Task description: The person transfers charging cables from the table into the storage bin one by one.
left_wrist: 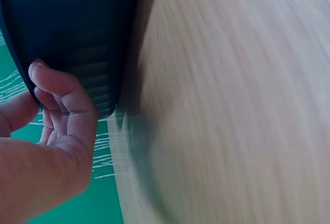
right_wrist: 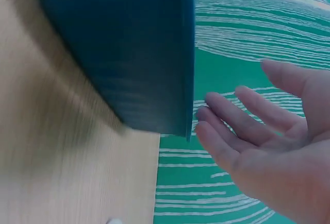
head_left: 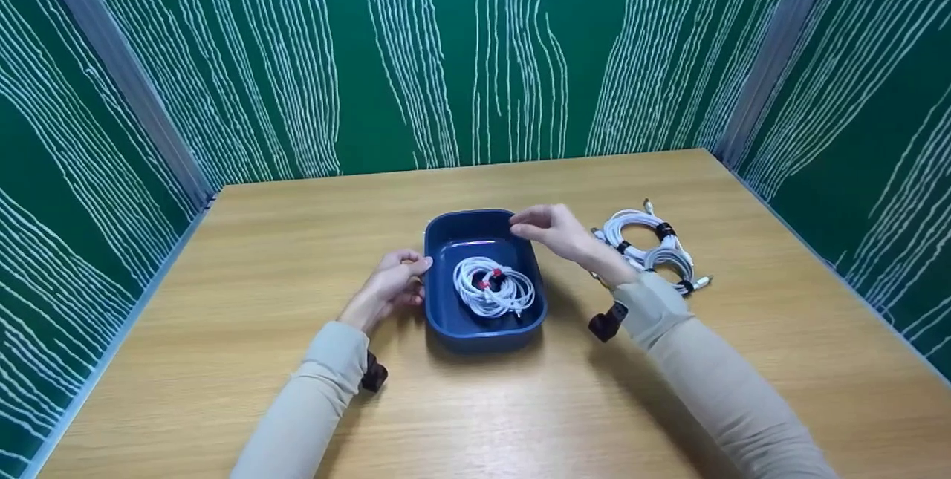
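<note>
Your left hand point(head_left: 392, 283) is pinching the blue rectangular plastic tub point(head_left: 487, 343) mid-frame, right hand point(head_left: 556, 232) hovering loose; lopsided tugging risks tipping.

My twelve o'clock is white-streaked green wall point(head_left: 371, 122), grey posts point(head_left: 122, 70) at ten and two, wooden table point(head_left: 490, 427) at six.

Sleeves point(head_left: 728, 382) are pale, creased; each cuff point(head_left: 654, 307) bears a small dark device point(head_left: 606, 323).

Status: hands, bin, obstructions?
Left hand gripping blue bin at left rim. Right hand near far-right corner, holding nothing. White coiled cable inside. Nothing seen blocking; other coils lie right of bin.
</note>
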A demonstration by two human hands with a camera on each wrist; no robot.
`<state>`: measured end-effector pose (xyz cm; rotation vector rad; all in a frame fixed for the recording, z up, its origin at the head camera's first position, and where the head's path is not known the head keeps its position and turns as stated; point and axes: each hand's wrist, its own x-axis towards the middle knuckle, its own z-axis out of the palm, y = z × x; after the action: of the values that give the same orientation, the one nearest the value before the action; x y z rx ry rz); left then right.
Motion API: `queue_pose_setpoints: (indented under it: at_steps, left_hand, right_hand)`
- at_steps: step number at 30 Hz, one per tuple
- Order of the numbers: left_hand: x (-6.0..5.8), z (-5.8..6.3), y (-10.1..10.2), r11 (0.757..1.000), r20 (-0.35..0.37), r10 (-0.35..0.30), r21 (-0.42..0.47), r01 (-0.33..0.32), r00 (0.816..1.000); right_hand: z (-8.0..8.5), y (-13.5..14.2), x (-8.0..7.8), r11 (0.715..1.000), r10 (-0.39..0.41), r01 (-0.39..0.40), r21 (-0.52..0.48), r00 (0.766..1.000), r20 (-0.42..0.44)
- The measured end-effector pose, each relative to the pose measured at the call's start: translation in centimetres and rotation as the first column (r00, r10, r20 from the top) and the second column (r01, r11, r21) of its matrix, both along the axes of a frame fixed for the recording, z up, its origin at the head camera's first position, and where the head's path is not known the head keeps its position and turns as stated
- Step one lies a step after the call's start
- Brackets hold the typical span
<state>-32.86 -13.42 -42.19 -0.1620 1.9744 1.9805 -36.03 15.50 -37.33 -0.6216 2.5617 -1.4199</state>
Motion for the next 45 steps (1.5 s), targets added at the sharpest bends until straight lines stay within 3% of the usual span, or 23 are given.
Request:
queue_pose_setpoints:
  at_steps: [4,9,12,19,27,30,34,41,45]
  left_hand:
    - [-0.1,0.1,-0.1,1.0,0.003,-0.002,-0.001,0.002,1.0]
    - [0.0,0.3,0.0,1.0,0.006,0.002,-0.004,-0.002,1.0]
    - [0.1,0.3,-0.1,1.0,0.009,0.006,-0.003,-0.006,1.0]
    - [0.1,0.1,0.0,1.0,0.01,0.012,0.007,-0.012,1.0]
    - [0.1,0.0,0.1,1.0,-0.004,0.001,-0.007,-0.001,1.0]
    - [0.1,0.0,0.1,1.0,0.0,0.004,-0.012,-0.004,1.0]
    - [0.1,0.0,0.0,1.0,-0.001,0.0,-0.013,0.0,1.0]
    - [0.1,0.0,0.0,1.0,-0.01,-0.003,-0.012,0.002,1.0]
    - [0.1,0.0,0.1,1.0,-0.002,0.004,-0.016,-0.004,1.0]
  right_hand:
    - [-0.3,1.8,-0.3,0.996,-0.082,0.078,-0.044,0.992,-0.099]
    - [-0.6,4.6,-0.8,0.981,-0.193,0.191,-0.033,0.965,-0.178]
    - [-0.8,6.0,-1.0,0.973,-0.223,0.23,0.022,0.959,-0.177]
    - [-1.4,7.9,-1.2,0.947,-0.221,0.241,0.211,0.969,-0.115]
    - [-2.9,9.3,-1.5,0.858,-0.202,0.29,0.424,0.95,-0.24]
    - [-3.1,9.5,-1.5,0.845,-0.203,0.294,0.447,0.949,-0.24]
    - [-3.1,9.5,-1.4,0.849,-0.176,0.253,0.465,0.963,-0.202]
    - [-3.3,8.5,-1.6,0.874,-0.114,0.168,0.456,0.983,-0.144]
    - [-3.9,7.9,-1.7,0.854,-0.099,0.15,0.498,0.987,-0.127]
